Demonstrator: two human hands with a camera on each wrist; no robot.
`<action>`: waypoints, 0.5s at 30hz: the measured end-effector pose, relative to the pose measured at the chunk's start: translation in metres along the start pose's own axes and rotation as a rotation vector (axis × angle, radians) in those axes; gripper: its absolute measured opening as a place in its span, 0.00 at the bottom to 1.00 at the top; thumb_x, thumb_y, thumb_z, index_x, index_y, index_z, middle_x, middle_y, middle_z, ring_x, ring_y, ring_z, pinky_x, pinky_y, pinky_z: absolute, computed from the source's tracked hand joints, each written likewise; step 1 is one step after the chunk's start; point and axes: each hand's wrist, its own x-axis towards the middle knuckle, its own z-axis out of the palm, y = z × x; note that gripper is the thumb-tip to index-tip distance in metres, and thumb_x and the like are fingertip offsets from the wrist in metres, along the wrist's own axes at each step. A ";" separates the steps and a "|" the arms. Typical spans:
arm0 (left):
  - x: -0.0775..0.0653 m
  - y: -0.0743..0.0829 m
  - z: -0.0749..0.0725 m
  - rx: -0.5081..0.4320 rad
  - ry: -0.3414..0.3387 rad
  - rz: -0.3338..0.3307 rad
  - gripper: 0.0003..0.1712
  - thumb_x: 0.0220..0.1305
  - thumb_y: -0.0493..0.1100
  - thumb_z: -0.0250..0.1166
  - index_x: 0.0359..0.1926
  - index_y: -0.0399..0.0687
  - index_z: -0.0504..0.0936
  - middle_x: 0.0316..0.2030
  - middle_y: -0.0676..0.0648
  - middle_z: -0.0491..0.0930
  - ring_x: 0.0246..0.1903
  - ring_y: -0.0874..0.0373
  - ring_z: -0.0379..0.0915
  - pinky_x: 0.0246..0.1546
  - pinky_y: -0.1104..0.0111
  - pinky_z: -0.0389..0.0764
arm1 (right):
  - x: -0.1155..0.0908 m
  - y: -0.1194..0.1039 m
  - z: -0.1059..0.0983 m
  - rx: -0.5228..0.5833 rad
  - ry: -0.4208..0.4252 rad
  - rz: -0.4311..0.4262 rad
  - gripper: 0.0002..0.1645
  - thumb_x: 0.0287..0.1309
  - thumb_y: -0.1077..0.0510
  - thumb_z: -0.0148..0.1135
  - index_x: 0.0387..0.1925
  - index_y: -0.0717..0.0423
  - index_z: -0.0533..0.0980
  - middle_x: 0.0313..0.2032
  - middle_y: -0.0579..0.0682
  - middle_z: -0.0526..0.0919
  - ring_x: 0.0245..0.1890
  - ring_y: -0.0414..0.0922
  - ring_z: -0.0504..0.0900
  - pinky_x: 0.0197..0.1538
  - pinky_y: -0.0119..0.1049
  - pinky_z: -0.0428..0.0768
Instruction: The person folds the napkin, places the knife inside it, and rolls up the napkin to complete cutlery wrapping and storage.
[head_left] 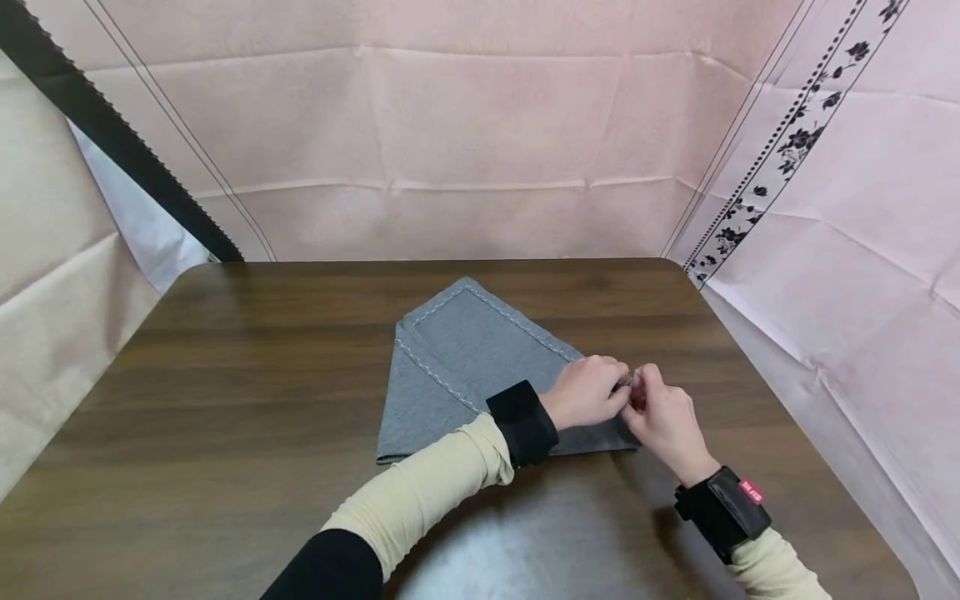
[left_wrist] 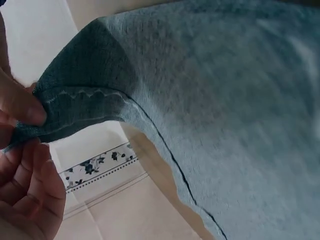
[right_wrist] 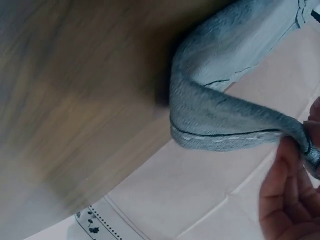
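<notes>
Evidently a draped work spot: wooden table (head_left: 187, 417) as landmark. Pale pink sheeting (head_left: 480, 117) rises past the table's far edge and down its right side, creased in a grid. Dark scallop-edged band (head_left: 127, 146) slants down to the table's far left corner; floral strip (head_left: 795, 150) slants to the far right corner.

In the way: left forearm in cream sleeve (head_left: 427, 487) crosses over the table's near side and hides part of the cloth's lower edge; the hands cover the cloth's right end.

Counts: one table, one grey-blue cloth (head_left: 480, 358), one dark band, one floral strip, two hands, two black wristbands (head_left: 522, 423), two cream sleeves, one red tag (head_left: 751, 490) on the right wristband.

Cloth lies at the table's middle, reaching toward its right; pale stitching runs along its borders. Both wrist views show the gripped end lifted and bent, with a stitched hem.

Grip: left hand (head_left: 587, 390) above the table, right of its middle, fingers curled, pinching the cloth's edge. Right hand (head_left: 666, 421) just beside it, nearer the table's right side, thumb and fingers closed on the same end. Fingertips of the two nearly meet; exact contact between them too small to tell.
</notes>
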 end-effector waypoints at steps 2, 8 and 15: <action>-0.004 -0.003 -0.004 -0.029 0.032 0.010 0.12 0.63 0.40 0.55 0.21 0.48 0.71 0.19 0.54 0.64 0.18 0.65 0.60 0.18 0.80 0.57 | 0.000 -0.003 -0.002 0.002 -0.057 0.048 0.20 0.32 0.72 0.68 0.22 0.59 0.64 0.14 0.45 0.67 0.13 0.38 0.64 0.18 0.34 0.64; -0.019 -0.009 -0.031 -0.104 0.138 0.041 0.07 0.62 0.39 0.55 0.26 0.47 0.75 0.20 0.54 0.67 0.19 0.65 0.61 0.20 0.79 0.58 | -0.002 -0.006 -0.003 0.001 -0.231 0.167 0.18 0.38 0.70 0.67 0.15 0.53 0.65 0.11 0.42 0.64 0.12 0.37 0.61 0.17 0.31 0.59; -0.042 -0.023 -0.068 -0.133 0.303 0.072 0.05 0.58 0.35 0.56 0.26 0.45 0.75 0.22 0.52 0.70 0.21 0.64 0.63 0.25 0.77 0.62 | 0.000 -0.013 0.002 0.017 -0.300 0.168 0.16 0.41 0.68 0.65 0.17 0.53 0.66 0.13 0.41 0.62 0.13 0.37 0.60 0.17 0.31 0.57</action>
